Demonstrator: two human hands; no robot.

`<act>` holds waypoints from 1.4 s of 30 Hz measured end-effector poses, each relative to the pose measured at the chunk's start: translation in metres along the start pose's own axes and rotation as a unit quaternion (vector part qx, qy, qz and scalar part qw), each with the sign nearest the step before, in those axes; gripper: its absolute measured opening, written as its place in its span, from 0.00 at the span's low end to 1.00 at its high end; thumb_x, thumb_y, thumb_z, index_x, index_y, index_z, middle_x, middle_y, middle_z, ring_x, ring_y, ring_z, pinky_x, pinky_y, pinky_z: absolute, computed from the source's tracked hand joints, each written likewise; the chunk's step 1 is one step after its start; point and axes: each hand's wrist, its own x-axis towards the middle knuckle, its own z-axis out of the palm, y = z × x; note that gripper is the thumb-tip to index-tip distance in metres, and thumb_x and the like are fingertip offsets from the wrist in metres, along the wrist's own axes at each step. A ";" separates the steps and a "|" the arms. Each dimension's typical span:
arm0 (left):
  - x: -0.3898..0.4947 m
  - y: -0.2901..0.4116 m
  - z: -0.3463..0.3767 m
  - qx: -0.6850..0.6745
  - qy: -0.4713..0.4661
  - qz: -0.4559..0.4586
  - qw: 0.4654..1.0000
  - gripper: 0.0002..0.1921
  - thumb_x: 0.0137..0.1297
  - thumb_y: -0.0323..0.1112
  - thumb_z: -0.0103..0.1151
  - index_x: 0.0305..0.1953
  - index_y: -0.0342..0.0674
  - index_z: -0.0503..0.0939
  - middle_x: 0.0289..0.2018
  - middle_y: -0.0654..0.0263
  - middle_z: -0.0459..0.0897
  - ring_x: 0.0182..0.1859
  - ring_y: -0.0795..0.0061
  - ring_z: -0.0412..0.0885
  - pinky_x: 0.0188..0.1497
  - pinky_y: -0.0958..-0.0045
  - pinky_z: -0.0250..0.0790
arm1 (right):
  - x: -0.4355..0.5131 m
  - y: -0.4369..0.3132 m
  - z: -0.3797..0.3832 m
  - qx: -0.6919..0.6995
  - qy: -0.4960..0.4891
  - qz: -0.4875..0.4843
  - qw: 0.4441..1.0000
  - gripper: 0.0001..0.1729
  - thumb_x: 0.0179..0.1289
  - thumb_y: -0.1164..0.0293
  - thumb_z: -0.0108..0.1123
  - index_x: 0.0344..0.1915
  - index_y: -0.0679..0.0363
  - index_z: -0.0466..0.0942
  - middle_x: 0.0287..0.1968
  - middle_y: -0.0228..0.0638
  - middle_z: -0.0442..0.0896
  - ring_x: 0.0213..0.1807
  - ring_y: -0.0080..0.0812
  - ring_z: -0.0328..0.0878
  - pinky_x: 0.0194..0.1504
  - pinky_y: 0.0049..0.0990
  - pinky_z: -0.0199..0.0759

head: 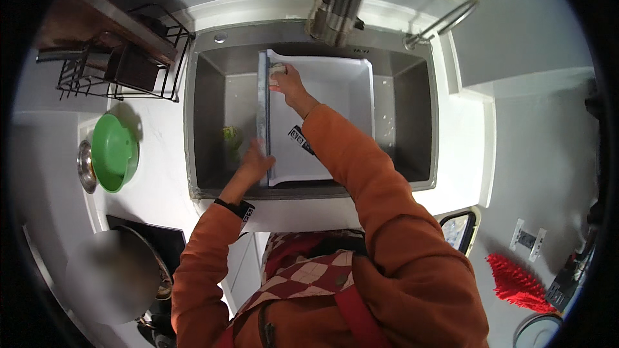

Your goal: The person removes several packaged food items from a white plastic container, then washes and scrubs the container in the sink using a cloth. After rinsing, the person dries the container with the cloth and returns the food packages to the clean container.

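Observation:
A white plastic drawer [324, 82], like one from a refrigerator, sits in the stainless steel sink [413, 121] with its grey front panel [262, 101] towards the left. My right hand [289, 86] holds a pale, crumpled cloth or sponge [277, 68] against the inner face of that panel, near the far corner. Lower down, my left hand [254, 162] grips the panel's top edge near the close corner; its fingers are slightly blurred. On the sink floor, left of the drawer, lies a green vegetable piece [232, 136].
A steel faucet [338, 14] overhangs the sink's back edge, with a thin curved spout [449, 19] to its right. Black wire rack [169, 77] and green plastic basin [113, 154] stand left. A pan [164, 280] is at lower left, a red chenille cloth [520, 282] at lower right.

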 end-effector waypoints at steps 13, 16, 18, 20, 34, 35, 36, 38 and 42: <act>-0.003 -0.006 -0.005 -0.067 -0.006 -0.002 0.998 0.29 0.53 0.33 0.58 0.57 0.34 0.62 0.27 0.65 0.76 0.23 0.78 0.72 0.24 0.75 0.66 | -0.020 0.069 -0.068 -0.424 -0.431 0.079 0.793 0.23 0.45 0.70 0.59 0.45 0.62 0.71 0.39 0.42 0.77 0.34 0.35 0.76 0.31 0.31 0.72; -0.001 -0.011 -0.004 -0.081 -0.013 0.002 0.997 0.28 0.53 0.32 0.57 0.56 0.36 0.62 0.28 0.65 0.76 0.23 0.80 0.72 0.23 0.77 0.65 | 0.017 0.061 -0.101 -0.451 -0.170 0.024 0.876 0.22 0.45 0.68 0.61 0.43 0.63 0.73 0.43 0.45 0.76 0.43 0.43 0.74 0.43 0.35 0.70; 0.000 -0.014 -0.004 -0.075 -0.017 -0.006 0.997 0.27 0.53 0.32 0.57 0.55 0.36 0.62 0.29 0.65 0.76 0.23 0.80 0.72 0.23 0.78 0.65 | 0.031 0.071 -0.106 -0.410 0.005 -0.075 0.909 0.21 0.45 0.67 0.63 0.41 0.63 0.74 0.43 0.45 0.76 0.45 0.44 0.74 0.47 0.35 0.69; -0.001 -0.015 -0.004 -0.091 -0.016 0.015 0.996 0.27 0.51 0.34 0.59 0.53 0.34 0.63 0.29 0.60 0.75 0.29 0.71 0.74 0.31 0.71 0.67 | 0.032 0.093 -0.088 -0.405 0.101 -0.120 0.901 0.21 0.44 0.68 0.64 0.41 0.63 0.74 0.43 0.43 0.77 0.43 0.40 0.74 0.47 0.32 0.69; -0.005 0.011 -0.014 -0.095 -0.022 -0.009 0.995 0.30 0.50 0.33 0.59 0.54 0.31 0.62 0.29 0.61 0.74 0.29 0.72 0.73 0.31 0.71 0.68 | -0.014 0.038 -0.025 -0.179 -0.086 0.006 0.980 0.24 0.50 0.73 0.61 0.50 0.63 0.71 0.39 0.35 0.78 0.39 0.28 0.75 0.40 0.25 0.71; -0.003 0.008 -0.013 -0.096 -0.027 -0.008 0.995 0.31 0.51 0.34 0.59 0.56 0.31 0.61 0.31 0.61 0.75 0.29 0.74 0.73 0.29 0.73 0.67 | -0.017 0.021 -0.021 -0.191 -0.082 -0.088 0.974 0.25 0.50 0.73 0.61 0.51 0.63 0.71 0.40 0.35 0.78 0.39 0.27 0.75 0.40 0.24 0.70; -0.002 0.004 -0.012 -0.096 -0.032 -0.009 0.995 0.32 0.52 0.34 0.59 0.58 0.31 0.60 0.33 0.62 0.76 0.29 0.76 0.73 0.28 0.75 0.67 | -0.021 0.004 -0.018 -0.217 -0.062 -0.143 0.964 0.25 0.50 0.73 0.62 0.51 0.63 0.71 0.40 0.36 0.78 0.39 0.26 0.75 0.40 0.24 0.70; 0.003 -0.005 -0.009 -0.064 -0.045 -0.005 0.997 0.32 0.53 0.34 0.58 0.58 0.32 0.60 0.33 0.62 0.76 0.29 0.77 0.73 0.28 0.75 0.67 | -0.035 -0.027 -0.013 -0.230 -0.052 -0.203 0.950 0.26 0.50 0.73 0.62 0.52 0.63 0.70 0.42 0.37 0.78 0.39 0.26 0.75 0.41 0.24 0.70; 0.009 -0.016 -0.002 -0.010 0.041 0.109 0.993 0.29 0.48 0.33 0.60 0.52 0.30 0.63 0.30 0.57 0.75 0.30 0.68 0.74 0.33 0.68 0.68 | -0.058 -0.066 0.004 -0.198 -0.060 -0.271 0.940 0.26 0.50 0.70 0.61 0.52 0.62 0.71 0.43 0.43 0.78 0.43 0.36 0.76 0.45 0.31 0.69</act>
